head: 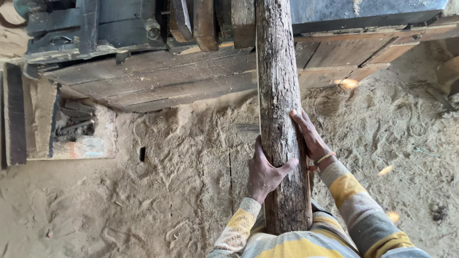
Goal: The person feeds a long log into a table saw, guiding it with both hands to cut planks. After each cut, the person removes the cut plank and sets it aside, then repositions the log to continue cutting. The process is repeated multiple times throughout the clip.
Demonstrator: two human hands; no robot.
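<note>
A long rough-barked log [278, 86] runs from my chest up onto a dark wooden machine table [162, 76] at the top. My left hand [266, 173] grips the log's left side, thumb laid across the bark. On the log's right side my right hand [310, 136] presses flat, with a thin bangle at the wrist. Both arms wear yellow and grey striped sleeves. The log's far end is out of view past the top edge.
Thick sawdust [181, 162] covers the floor all around. Several short wooden pieces [205, 24] lean on the machine left of the log. A small open box with metal parts [76, 122] stands at the left. Planks [363, 52] lie at the upper right.
</note>
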